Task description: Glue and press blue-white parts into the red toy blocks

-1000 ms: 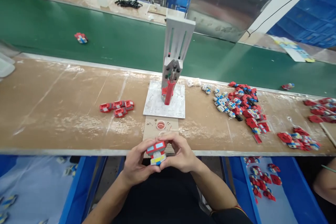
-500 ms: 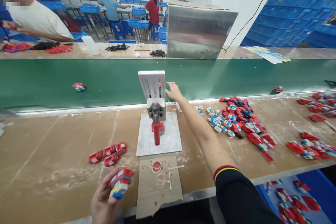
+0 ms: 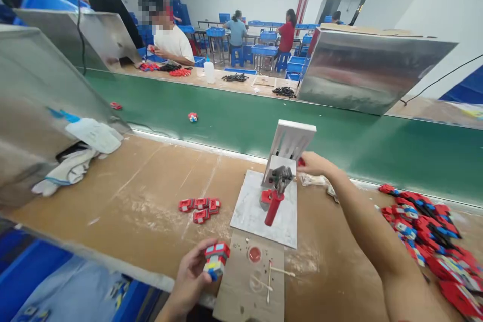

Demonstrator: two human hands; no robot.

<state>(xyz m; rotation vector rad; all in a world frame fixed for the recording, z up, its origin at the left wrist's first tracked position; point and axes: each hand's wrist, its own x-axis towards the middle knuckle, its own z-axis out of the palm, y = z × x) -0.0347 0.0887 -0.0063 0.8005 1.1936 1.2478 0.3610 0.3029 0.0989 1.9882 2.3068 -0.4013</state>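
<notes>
Left grip (image 3: 191,272) bare; right grip (image 3: 314,165) bare; right forearm (image 3: 358,221) bare, tapering toward narrow wrist (image 3: 332,171).

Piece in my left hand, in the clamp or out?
Out: the piece is in your left hand, apart from the clamp.

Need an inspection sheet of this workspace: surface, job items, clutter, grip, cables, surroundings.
Surface: brown tabletop, glossy, whitish smears.
Job items: red, white and blue toy in hand; metal press on a pale plate; four red pieces grouped left of it; mixed pile at picture right.
Clutter: cotton swabs on cardboard; white bottle and white cloth, far left.
Grip: left hand holds the toy; right hand by the press, red part at its fingers, hold unclear.
Cables: dark cable upper left; thin cable upper right.
Surroundings: green belt beyond tabletop; co-workers in background.
</notes>
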